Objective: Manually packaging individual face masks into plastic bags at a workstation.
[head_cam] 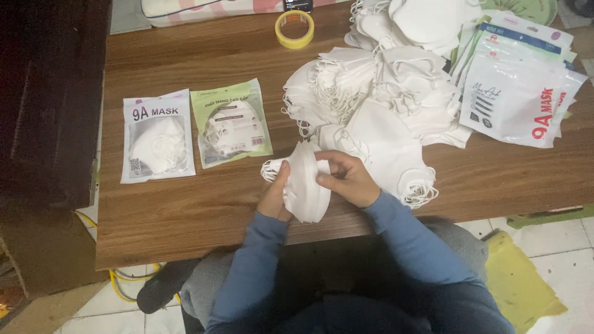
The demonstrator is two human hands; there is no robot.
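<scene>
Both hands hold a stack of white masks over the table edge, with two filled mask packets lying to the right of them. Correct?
Not quite. In the head view both hands, left hand and right hand, hold the stack of white masks, but the two filled mask packets lie to their left.

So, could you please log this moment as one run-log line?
left hand: holds stack of white masks | right hand: pinches stack's top edge | loose mask pile behind | two filled packets at left | table

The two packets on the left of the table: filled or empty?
Filled. Both the white packet and the green packet lie flat, each showing a white mask through its clear window.
</scene>
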